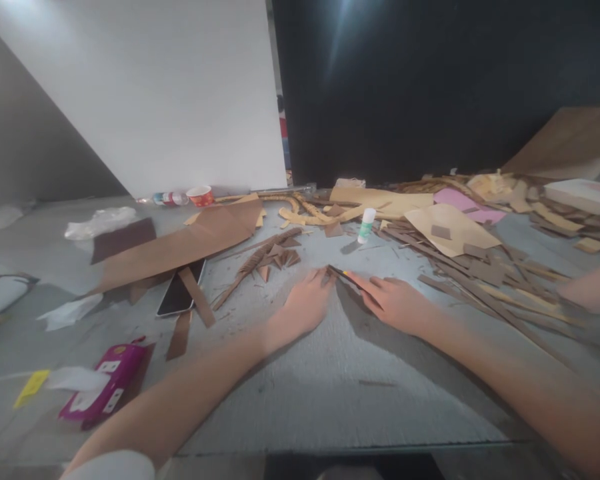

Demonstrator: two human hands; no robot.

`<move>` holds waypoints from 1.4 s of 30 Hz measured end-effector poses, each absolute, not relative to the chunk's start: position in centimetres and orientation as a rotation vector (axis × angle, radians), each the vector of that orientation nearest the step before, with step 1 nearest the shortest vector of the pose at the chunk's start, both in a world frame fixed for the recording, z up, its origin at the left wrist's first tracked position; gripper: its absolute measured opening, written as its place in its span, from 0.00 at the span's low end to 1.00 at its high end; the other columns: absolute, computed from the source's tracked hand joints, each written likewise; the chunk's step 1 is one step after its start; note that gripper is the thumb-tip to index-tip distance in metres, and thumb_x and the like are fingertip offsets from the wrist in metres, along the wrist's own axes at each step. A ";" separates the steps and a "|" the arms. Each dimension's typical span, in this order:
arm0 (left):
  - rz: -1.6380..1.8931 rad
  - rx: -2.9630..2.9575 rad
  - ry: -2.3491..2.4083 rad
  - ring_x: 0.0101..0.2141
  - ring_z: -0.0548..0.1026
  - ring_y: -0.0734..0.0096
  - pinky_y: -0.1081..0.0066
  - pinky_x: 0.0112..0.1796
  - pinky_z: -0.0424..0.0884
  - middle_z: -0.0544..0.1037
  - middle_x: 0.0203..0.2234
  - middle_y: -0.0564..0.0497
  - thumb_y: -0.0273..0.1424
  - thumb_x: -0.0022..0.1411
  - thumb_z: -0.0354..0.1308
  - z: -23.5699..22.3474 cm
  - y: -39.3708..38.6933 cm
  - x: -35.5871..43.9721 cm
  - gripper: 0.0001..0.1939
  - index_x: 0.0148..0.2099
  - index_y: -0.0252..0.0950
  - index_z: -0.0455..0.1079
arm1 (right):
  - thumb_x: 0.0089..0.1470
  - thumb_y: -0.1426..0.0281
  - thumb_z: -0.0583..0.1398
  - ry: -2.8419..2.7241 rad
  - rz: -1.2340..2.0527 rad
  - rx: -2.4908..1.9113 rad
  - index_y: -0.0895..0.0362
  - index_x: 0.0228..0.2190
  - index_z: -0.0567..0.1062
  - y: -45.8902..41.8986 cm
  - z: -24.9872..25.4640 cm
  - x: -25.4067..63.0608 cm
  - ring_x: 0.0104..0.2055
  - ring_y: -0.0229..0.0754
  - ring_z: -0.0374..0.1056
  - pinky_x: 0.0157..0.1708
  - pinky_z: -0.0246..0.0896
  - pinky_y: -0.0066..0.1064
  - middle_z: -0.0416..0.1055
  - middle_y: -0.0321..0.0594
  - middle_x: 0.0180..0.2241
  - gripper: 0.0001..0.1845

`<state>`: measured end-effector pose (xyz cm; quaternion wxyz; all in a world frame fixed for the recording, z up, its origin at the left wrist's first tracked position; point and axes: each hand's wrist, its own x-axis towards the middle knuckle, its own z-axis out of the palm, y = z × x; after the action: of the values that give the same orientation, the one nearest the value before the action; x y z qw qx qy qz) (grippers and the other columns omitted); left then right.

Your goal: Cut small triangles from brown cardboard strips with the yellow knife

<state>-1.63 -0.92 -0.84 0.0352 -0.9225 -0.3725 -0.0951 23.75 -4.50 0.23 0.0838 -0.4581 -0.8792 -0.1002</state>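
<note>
My right hand [393,300] is closed around a slim black tool with a yellow part, which looks like a craft knife [344,273]; its tip points left. Right at that tip, my left hand [307,300] presses its bunched fingers down on the grey tabletop [310,393]. Whatever lies under those fingertips is hidden. Just beyond my left hand is a pile of folded brown paper pieces [279,255] with a ridged brown strip [253,263]. A glue stick [366,225] with a white cap stands upright past my hands.
Brown strips [470,283] and tan sheets [447,227] litter the right side, where another person's hand [593,288] reaches in. To the left lie a long brown sheet [180,247], a phone [177,293] and a purple tissue pack [107,383]. A red cup [200,195] stands behind.
</note>
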 end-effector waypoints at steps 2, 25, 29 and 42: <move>-0.288 -2.846 -1.136 0.67 0.66 0.49 0.53 0.62 0.70 0.68 0.66 0.34 0.19 0.63 0.48 -0.8 -0.9 -1.6 0.34 0.71 0.29 0.59 | 0.75 0.67 0.48 -2.632 -0.285 -1.358 0.56 0.73 0.58 -4.5 0.2 23.7 0.31 0.45 0.72 0.33 0.54 0.35 0.78 0.42 0.34 0.30; -0.258 -2.810 -1.113 0.61 0.70 0.52 0.57 0.62 0.69 0.73 0.61 0.37 0.18 0.66 0.49 -0.2 -0.4 -1.7 0.26 0.65 0.29 0.65 | 0.76 0.63 0.48 -2.589 0.042 -1.437 0.50 0.74 0.58 -3.6 0.1 23.3 0.39 0.48 0.78 0.36 0.64 0.34 0.82 0.45 0.40 0.29; -0.250 -2.848 -1.097 0.62 0.69 0.52 0.56 0.62 0.69 0.73 0.60 0.36 0.18 0.66 0.48 -0.1 -0.2 -1.7 0.26 0.64 0.30 0.66 | 0.74 0.65 0.49 -2.561 0.123 -1.447 0.50 0.73 0.61 -3.7 0.9 22.9 0.37 0.48 0.78 0.36 0.64 0.34 0.83 0.45 0.39 0.30; -0.269 -2.886 -1.101 0.60 0.69 0.52 0.56 0.61 0.69 0.73 0.58 0.38 0.18 0.67 0.48 0.1 0.0 -1.6 0.24 0.63 0.32 0.67 | 0.67 0.68 0.54 -2.444 0.349 -1.554 0.52 0.68 0.71 -3.8 4.9 21.6 0.22 0.38 0.63 0.26 0.48 0.29 0.79 0.38 0.26 0.31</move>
<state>-1.58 0.02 0.12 0.0206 -0.9305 -0.3552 -0.0869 21.61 -3.79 4.89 0.1122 -0.5294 -0.8325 0.1188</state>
